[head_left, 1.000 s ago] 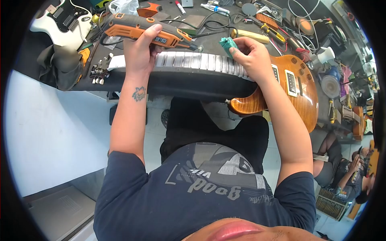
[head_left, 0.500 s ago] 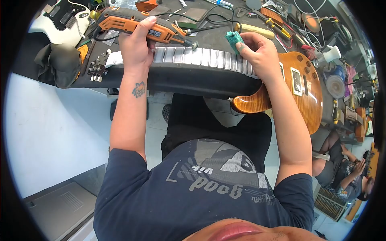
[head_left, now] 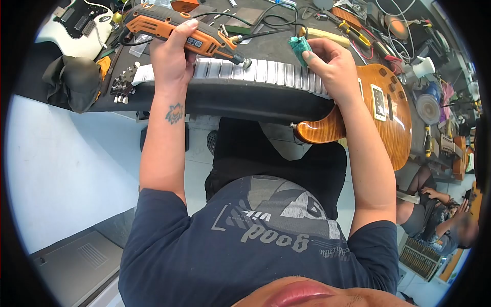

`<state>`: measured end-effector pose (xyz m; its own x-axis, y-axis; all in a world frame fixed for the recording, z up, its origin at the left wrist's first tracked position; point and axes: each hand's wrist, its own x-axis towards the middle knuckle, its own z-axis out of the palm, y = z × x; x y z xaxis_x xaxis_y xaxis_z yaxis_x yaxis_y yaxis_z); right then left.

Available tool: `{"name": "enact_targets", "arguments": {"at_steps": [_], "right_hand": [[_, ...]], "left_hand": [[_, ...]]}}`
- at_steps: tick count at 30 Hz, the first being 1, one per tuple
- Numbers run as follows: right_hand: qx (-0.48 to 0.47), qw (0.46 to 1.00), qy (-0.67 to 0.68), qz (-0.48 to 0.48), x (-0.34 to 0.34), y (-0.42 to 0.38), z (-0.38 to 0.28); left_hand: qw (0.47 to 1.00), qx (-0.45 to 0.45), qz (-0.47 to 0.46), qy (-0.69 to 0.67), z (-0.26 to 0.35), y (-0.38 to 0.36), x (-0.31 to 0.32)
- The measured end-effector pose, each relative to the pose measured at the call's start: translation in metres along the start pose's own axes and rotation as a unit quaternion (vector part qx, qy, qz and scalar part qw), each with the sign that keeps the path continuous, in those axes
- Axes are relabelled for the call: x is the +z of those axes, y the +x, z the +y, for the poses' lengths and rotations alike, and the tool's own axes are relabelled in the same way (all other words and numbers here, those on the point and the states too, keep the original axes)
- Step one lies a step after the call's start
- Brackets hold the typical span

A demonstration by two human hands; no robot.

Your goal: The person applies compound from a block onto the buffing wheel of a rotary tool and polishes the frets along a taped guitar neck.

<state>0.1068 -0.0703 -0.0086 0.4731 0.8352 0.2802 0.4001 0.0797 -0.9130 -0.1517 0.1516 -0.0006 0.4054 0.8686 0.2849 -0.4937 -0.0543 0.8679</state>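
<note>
My left hand (head_left: 173, 53) is wrapped round an orange and black rotary tool (head_left: 207, 47), whose small round tip is at the silver-covered guitar neck (head_left: 261, 71). Between the fingers and thumb of my right hand (head_left: 335, 64) is a green wrapped block (head_left: 298, 50), held above the far edge of the neck near the body. The amber guitar body (head_left: 327, 128) lies at the right, partly behind my right forearm. At the left end of the neck shows the headstock (head_left: 123, 87) with its tuning pegs.
A white guitar (head_left: 76, 30) lies at the back left, near a dark cloth bundle (head_left: 74, 82). Tools and cables, among them a yellow-handled tool (head_left: 358, 38), crowd the back right of the bench. Another person (head_left: 440, 215) sits at the lower right.
The rotary tool's tip has shifted slightly down and left, onto the neck. The green block has tilted and moved up a little with my right hand. The other person's hands have moved.
</note>
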Motion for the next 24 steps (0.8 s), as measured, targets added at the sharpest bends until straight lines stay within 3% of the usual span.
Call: {"name": "enact_targets", "arguments": {"at_steps": [24], "right_hand": [[0.013, 1.0, 0.019, -0.008, 0.0008, -0.0028, -0.0043]], "left_hand": [[1.0, 0.005, -0.019, 0.0, 0.0052, -0.0058, 0.0047]]}}
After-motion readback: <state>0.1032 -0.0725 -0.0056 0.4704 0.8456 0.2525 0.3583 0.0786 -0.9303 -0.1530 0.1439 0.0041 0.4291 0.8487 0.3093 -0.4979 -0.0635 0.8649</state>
